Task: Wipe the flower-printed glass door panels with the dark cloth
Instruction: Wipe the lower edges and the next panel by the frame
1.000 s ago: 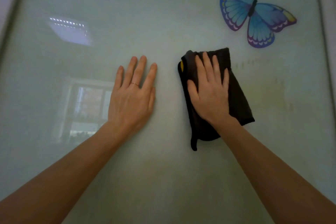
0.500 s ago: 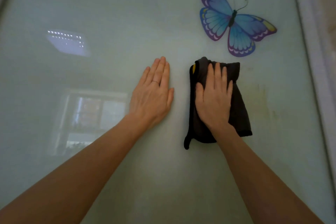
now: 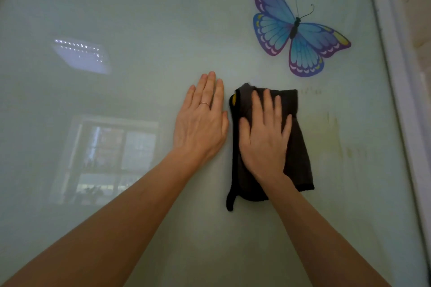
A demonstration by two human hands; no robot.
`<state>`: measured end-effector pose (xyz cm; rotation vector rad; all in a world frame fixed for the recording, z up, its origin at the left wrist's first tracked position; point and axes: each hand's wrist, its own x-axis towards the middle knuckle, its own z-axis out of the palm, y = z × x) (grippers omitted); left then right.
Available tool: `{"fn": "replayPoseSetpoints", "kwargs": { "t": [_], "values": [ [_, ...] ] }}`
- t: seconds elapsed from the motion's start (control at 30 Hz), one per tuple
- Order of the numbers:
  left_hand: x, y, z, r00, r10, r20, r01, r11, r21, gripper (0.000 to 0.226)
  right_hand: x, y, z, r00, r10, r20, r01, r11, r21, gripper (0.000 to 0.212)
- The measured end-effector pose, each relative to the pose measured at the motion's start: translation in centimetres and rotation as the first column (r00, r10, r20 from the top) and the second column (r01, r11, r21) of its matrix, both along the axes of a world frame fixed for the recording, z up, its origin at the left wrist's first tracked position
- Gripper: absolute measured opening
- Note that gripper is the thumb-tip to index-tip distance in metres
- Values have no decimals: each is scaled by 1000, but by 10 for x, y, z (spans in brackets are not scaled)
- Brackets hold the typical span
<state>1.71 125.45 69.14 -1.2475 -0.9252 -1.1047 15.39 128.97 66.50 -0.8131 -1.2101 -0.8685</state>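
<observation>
Here, right hand (image 3: 264,144) presses dark cloth (image 3: 298,158) flat on glass (image 3: 163,18), left hand (image 3: 201,123) flat alongside.

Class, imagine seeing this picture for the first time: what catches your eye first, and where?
The blue and purple butterfly at the upper right of the pale glass panel stands out most. Just below it, the right hand presses a dark cloth flat on the glass, the left hand lying flat beside it.
</observation>
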Motion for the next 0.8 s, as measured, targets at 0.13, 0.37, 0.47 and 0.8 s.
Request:
{"fn": "replayPoseSetpoints", "kwargs": {
  "t": [0.13,0.37,0.47,0.8],
  "values": [
    [-1,-1,1,1000,11,-8,-12,1000,-5,62,28,11,3,998,-25,56,23,1000,20,65],
    [-2,-2,1,1000,19,6,-19,999,-39,61,13,4,-6,992,-8,-126,4,1000,-27,69],
    [-3,-2,0,1000,25,9,-25,998,-63,62,22,9,-17,985,-34,168,31,999,18,65],
    [0,-4,-2,999,33,14,-32,996,-81,64,36,14,-27,999,-35,17,35,999,-3,66]
  ]
}}
